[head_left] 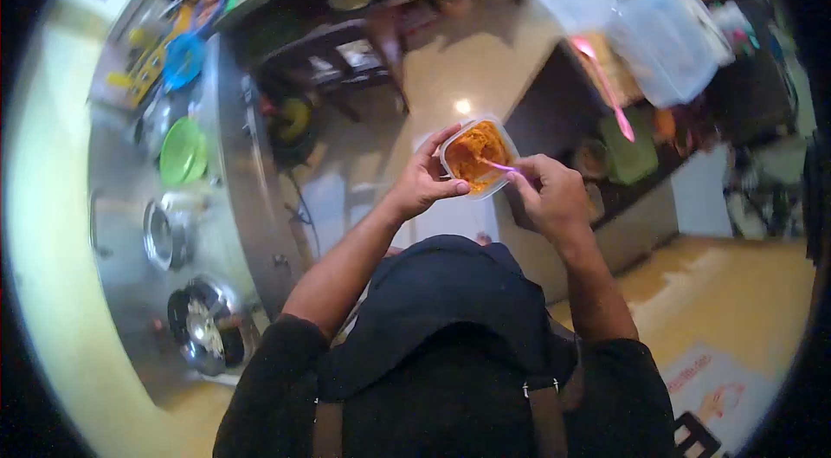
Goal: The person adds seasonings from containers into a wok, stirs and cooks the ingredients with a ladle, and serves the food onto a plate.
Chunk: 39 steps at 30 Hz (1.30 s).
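Held in front of me is a small clear plastic container [509, 185] with an orange, paste-like food [479, 145] inside. My left hand [424, 177] grips the container on its left side, the thumb over the near rim. In my right hand [550, 190] a pink plastic spoon [497, 165] is pinched near its handle end; its tip dips into the food, so the bowl is hidden. Over the dark counter to the right lies a larger pink spoon [610, 94], apart from both hands.
A steel counter on the left holds a green bowl [183, 152], a blue bowl [183, 60], a metal pot [163, 233] and a wide metal pan [208, 328]. On the right-hand dark counter stand a translucent tub [665, 47] and a green lid-like piece [629, 149].
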Motion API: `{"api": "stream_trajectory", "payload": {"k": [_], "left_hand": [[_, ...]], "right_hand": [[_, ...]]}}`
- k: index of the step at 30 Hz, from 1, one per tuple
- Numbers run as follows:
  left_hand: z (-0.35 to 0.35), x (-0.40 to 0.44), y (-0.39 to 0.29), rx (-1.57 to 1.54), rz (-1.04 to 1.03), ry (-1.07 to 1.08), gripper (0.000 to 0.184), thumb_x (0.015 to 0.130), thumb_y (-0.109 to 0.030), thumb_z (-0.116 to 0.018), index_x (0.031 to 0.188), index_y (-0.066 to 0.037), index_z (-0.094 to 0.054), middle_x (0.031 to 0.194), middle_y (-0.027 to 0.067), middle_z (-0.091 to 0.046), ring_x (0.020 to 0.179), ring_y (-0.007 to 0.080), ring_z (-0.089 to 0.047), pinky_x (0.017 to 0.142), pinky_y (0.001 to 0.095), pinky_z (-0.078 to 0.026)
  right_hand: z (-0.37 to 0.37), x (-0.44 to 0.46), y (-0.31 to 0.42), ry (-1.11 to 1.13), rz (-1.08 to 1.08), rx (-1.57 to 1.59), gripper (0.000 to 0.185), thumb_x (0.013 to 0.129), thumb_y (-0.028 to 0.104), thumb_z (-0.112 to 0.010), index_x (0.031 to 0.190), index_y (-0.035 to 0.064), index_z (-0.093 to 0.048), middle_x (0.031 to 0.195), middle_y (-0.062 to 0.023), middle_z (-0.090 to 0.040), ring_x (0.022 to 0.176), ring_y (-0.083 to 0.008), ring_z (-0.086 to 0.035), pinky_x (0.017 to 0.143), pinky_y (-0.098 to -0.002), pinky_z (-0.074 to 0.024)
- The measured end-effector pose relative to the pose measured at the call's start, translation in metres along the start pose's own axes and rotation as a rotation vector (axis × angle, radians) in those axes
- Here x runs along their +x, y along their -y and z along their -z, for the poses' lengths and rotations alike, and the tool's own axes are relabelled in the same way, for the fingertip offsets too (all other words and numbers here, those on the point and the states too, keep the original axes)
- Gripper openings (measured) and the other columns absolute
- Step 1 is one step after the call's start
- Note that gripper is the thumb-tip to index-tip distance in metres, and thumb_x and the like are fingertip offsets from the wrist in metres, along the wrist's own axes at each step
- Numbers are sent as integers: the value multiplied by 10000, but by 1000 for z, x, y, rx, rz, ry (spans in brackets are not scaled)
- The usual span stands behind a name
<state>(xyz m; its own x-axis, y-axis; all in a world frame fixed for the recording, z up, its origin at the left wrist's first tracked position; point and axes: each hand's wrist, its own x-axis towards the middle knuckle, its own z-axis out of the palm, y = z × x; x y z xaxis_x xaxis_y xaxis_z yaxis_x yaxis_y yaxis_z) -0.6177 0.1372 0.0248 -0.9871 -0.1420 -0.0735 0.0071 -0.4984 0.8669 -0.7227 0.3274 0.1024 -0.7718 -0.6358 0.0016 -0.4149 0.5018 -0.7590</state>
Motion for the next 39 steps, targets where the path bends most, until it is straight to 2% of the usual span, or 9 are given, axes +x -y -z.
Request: {"api": "stream_trajectory", "payload": {"k": [3, 8, 12, 15, 20, 22, 23, 26, 39], "left_hand": [[53, -60, -43, -75, -132, -141, 910, 659, 13, -790, 1411, -118, -295, 1347, 94, -443, 1209, 240, -472, 1001, 386, -413], [134, -161, -100, -140, -324, -348, 922, 642, 32, -792, 1408, -120, -304, 1347, 80, -447, 1223, 222, -458, 1030, 383, -382], [187, -237, -133, -116, -440, -507, 929, 646, 36, -788, 1414, -119, -290, 1350, 81, -443, 1226, 214, -454, 1037, 373, -373], [221, -291, -151, -66, -551, -655, 947, 653, 17, -793, 1424, -117, -261, 1347, 97, -441, 1224, 215, -452, 1033, 366, -378], [254, -350, -168, -109, -697, -891, 952, 656, -9, -799, 1427, -108, -249, 1329, 134, -453, 1203, 231, -472, 1015, 365, -401], [267, -365, -171, -84, -767, -1000, 944, 663, -1, -793, 1426, -108, -249, 1318, 144, -462, 1196, 237, -480, 1008, 372, -408], [272, -372, -174, -89, -797, -1036, 937, 668, 5, -787, 1426, -109, -249, 1318, 147, -461, 1197, 239, -479, 1007, 374, -409], [291, -391, -175, -79, -877, -1169, 927, 678, 8, -780, 1427, -107, -246, 1316, 145, -460, 1192, 240, -482, 1004, 379, -412], [313, -419, -169, -40, -1103, -1630, 925, 670, -40, -803, 1410, -51, -249, 1349, 136, -404, 1237, 240, -427, 1040, 397, -365]], "right_hand": [[-57, 28, 68, -76, 494, -4, 73, 789, 118, -663, 798, 50, -639, 719, -118, -604, 642, -285, -604, 580, -370, -483], [-164, 59, 179, 273, 743, 30, 85, 754, 99, -700, 799, 47, -650, 732, -131, -613, 666, -282, -612, 599, -357, -489], [-238, 71, 245, 564, 555, 228, 121, 771, 122, -722, 806, 19, -669, 714, -104, -643, 609, -172, -600, 574, -290, -474], [-297, 78, 290, 799, 265, 305, 188, 793, 163, -728, 824, -11, -665, 655, -18, -619, 540, -59, -515, 488, -237, -430], [-374, 85, 353, 925, 372, 247, 183, 788, 166, -732, 845, 4, -668, 668, -29, -632, 549, -68, -533, 508, -240, -451], [-409, 87, 372, 866, 676, 325, 149, 784, 140, -734, 846, 19, -674, 694, -26, -642, 602, -74, -554, 562, -234, -464], [-419, 88, 389, 842, 782, 294, 152, 768, 141, -739, 842, 21, -682, 711, -79, -655, 612, -113, -592, 588, -262, -487], [-465, 90, 420, 1014, 986, 254, 137, 765, 133, -738, 836, 28, -689, 714, -77, -651, 614, -120, -594, 585, -265, -485], [-579, 81, 487, 1527, 1068, 338, 114, 790, 121, -723, 808, 17, -681, 665, -45, -636, 579, -92, -542, 527, -251, -440]]}}
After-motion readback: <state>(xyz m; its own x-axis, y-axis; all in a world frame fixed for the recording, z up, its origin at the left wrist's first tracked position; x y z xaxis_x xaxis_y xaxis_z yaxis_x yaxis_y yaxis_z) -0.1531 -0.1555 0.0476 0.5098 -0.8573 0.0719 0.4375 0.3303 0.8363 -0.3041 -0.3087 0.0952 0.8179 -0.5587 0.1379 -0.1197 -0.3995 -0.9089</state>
